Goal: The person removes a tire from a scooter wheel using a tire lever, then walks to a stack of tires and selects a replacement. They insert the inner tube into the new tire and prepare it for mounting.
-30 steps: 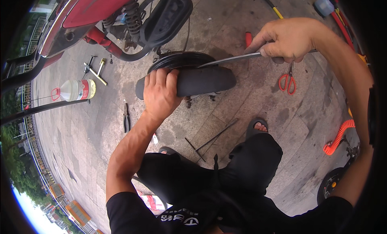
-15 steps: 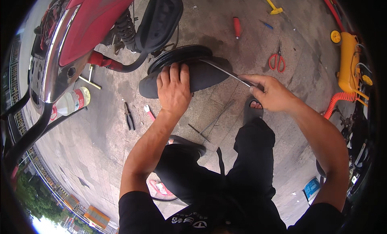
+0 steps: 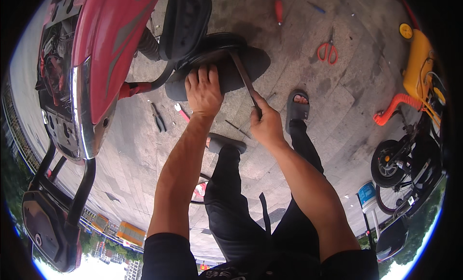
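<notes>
A black tyre (image 3: 258, 63) lies tilted against a dark wheel rim (image 3: 224, 40) beside the red motorbike (image 3: 108, 53). My left hand (image 3: 205, 93) grips the tyre's near side, its fingers curled together over the top. In my right hand (image 3: 269, 125) is the handle of a long metal tyre lever (image 3: 245, 79). The lever's far end reaches the line where tyre and rim meet; its tip is hidden there. My right fingers are wrapped round the handle, just to the near right of the tyre.
Pliers (image 3: 157, 118), a red-handled tool (image 3: 182, 113), red-handled scissors (image 3: 328, 52) and a red-handled screwdriver (image 3: 279, 12) lie on the paving. A yellow air compressor (image 3: 417, 63) with a coiled orange hose (image 3: 395, 109) stands right. Another small-wheeled vehicle (image 3: 388, 162) is beyond it.
My right hand has come left and nearer to me, swinging the tyre lever from a rightward slant to a steeper angle. My left hand stays on the tyre. The whole view has shifted.
</notes>
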Demonstrator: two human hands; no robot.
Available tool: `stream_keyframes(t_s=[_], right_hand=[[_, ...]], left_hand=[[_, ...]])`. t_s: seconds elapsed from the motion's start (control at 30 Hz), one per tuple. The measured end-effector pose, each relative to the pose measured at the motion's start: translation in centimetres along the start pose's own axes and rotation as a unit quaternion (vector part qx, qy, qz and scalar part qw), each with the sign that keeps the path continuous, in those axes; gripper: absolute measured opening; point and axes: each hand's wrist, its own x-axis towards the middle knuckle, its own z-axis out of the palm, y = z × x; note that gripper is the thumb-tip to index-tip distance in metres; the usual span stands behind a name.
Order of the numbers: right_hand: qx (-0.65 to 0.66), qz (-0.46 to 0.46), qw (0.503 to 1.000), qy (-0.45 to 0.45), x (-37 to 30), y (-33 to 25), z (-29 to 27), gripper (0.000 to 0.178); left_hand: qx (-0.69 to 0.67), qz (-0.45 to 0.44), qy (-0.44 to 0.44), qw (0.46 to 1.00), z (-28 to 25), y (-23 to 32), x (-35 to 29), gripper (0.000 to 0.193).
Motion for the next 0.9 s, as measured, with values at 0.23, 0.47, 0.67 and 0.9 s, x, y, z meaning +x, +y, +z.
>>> stream_keyframes(t_s=[0.23, 0.47, 0.67, 0.9], right_hand=[[-0.221, -0.044, 0.960, -0.166, 5.1, -6.3, -9.9, 0.042], [-0.323, 0.059, 0.891, -0.313, 12.8, -12.4, -14.7, 0.040], [-0.321, 0.000, 0.926, -0.197, 8.9, -8.2, -11.1, 0.042], [-0.271, -0.067, 0.955, -0.097, 5.2, -3.3, -8.1, 0.043]], left_hand=[[-0.026, -0.035, -0.010, 0.999, -0.5, -0.6, 0.7, 0.056], [-0.023, -0.039, -0.006, 0.999, -0.4, -0.7, 1.6, 0.058], [-0.029, -0.042, -0.004, 0.999, -0.3, 0.0, 0.7, 0.058], [-0.009, -0.035, 0.014, 0.999, 0.1, 0.0, 0.4, 0.054]])
